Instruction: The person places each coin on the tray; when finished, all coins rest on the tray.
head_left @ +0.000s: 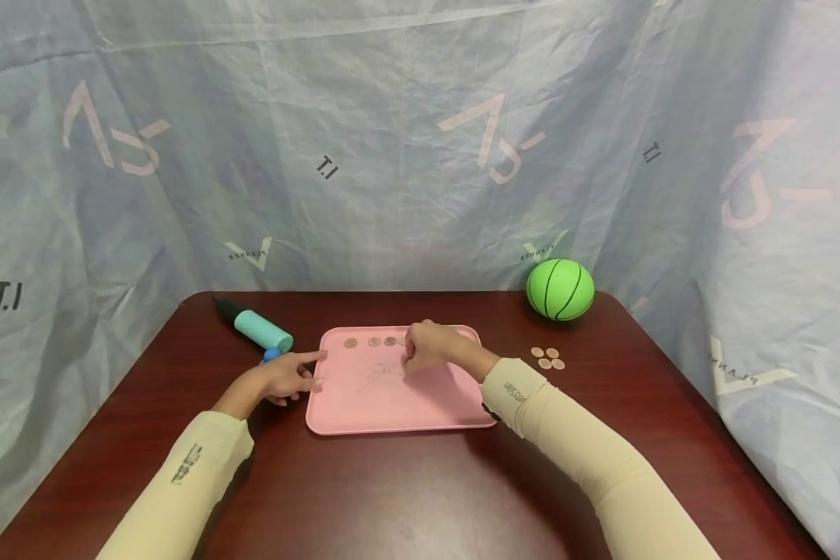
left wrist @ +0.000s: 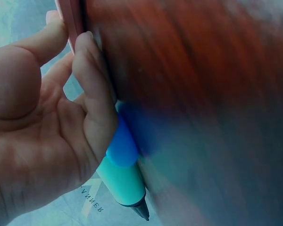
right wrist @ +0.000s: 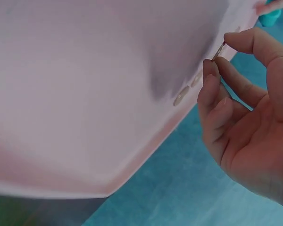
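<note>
A pink tray [head_left: 392, 404] lies on the dark wooden table, with a row of small coins [head_left: 351, 343] along its far edge. My right hand [head_left: 430, 346] is over the tray at the right end of that row. In the right wrist view, its thumb and fingertips pinch a thin coin [right wrist: 219, 51], seen edge-on, above other coins [right wrist: 181, 95] on the tray. My left hand [head_left: 287, 377] rests at the tray's left edge. Its index finger and thumb, spread apart, touch the rim [left wrist: 73, 23]; the remaining fingers are bent beside it.
Several loose coins [head_left: 547, 358] lie on the table right of the tray. Behind them sits a green ball [head_left: 560, 289]. A turquoise cylinder [head_left: 262, 330] with a black tapered end lies at the back left, and a small blue object [head_left: 271, 354] is close beside my left hand.
</note>
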Demonstrator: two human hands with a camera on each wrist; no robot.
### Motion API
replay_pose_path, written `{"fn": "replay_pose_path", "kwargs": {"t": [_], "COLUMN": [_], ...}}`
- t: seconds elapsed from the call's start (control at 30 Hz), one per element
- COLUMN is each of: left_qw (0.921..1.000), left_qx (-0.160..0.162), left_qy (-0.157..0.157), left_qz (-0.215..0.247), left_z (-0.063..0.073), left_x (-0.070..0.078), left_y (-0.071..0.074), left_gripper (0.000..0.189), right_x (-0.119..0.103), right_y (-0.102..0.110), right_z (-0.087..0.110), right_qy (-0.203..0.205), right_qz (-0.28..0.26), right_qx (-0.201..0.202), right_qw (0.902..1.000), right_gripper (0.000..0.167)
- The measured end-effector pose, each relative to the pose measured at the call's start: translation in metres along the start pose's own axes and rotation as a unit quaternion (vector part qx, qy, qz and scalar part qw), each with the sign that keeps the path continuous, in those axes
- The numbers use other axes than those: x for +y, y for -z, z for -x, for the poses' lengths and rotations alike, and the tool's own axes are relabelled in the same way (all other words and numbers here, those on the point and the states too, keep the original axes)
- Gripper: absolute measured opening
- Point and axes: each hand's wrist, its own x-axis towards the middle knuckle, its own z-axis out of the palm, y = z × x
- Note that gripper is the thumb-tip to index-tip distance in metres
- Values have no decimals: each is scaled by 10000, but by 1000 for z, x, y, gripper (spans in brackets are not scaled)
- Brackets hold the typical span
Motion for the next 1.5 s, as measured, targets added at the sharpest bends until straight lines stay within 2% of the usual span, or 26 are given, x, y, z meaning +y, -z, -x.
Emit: {"fn": "replay_pose_path", "kwargs": {"t": [0.13,0.3,0.57,0.83,1.17,1.5], "left_qw": [10000,10000,10000,9999,9999,9999], "left_qx": [11,35,76,93,53,88], "left_qy": [6,2,-2,-44,-73,-57], "left_qz": [19,-10,-18,38,44,39], "left_z": [0,0,0,0,-1,-2], "left_x": [0,0,-1,-2,-4,-4], "left_y": [0,-1,-1,-2,-1,-2], "left_gripper": [69,68,67,67,68,68], "right_x": [-5,-13,-28,-40,-57,-60], "right_y": [-6,-11,-17,-27,-29,-33], "right_z": [-8,-16,-29,-41,-51,-58], "right_qy": [-155,-273,-143,-93,-226,-413], "right_qz": [-1,-9,53,1,111,-118], "right_qx": [-34,24,361,660,871,1054], "right_qw": [9999,9996,9992,9978,9959,9935], "right_gripper": [15,43,23,23,23,26]}}
